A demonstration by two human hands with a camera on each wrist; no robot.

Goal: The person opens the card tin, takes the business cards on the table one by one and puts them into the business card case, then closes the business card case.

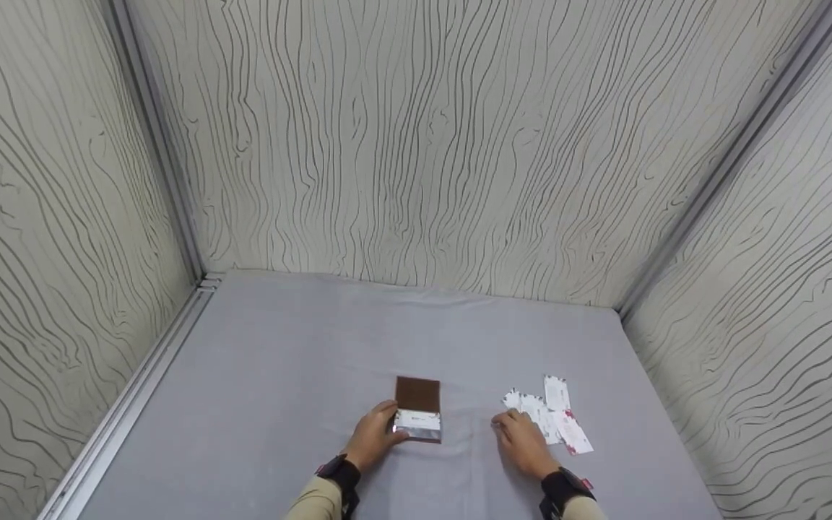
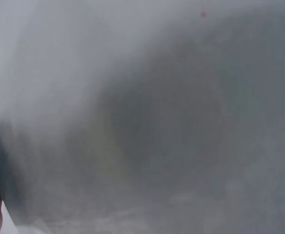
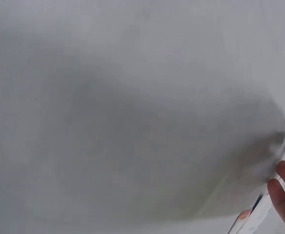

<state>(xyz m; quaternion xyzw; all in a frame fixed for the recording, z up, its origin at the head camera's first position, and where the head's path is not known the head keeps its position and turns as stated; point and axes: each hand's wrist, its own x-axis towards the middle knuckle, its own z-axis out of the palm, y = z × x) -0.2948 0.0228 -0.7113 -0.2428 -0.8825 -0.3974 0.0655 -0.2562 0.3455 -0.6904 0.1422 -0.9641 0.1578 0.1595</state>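
Observation:
An opened brown card holder [image 1: 417, 394] lies on the grey cloth in the head view. A white card [image 1: 419, 419] shows in its lower half, above a shiny clear strip. My left hand [image 1: 370, 437] grips the holder's left edge, with the thumb at its lower left corner. To the right, my right hand [image 1: 523, 442] is beside several loose white printed cards [image 1: 557, 392], its fingertips overlapping the nearest ones. In the right wrist view, the slightly bent fingers [image 3: 280, 196] are right at the edges of cards [image 3: 245, 217]. The left wrist view shows mostly cloth.
Grey cloth [image 1: 279, 361] covers the table, with slight creases around the holder. Wood-grain patterned panels [image 1: 416, 144] enclose the back and both sides. A metal rail [image 1: 127, 404] runs along the table's left edge.

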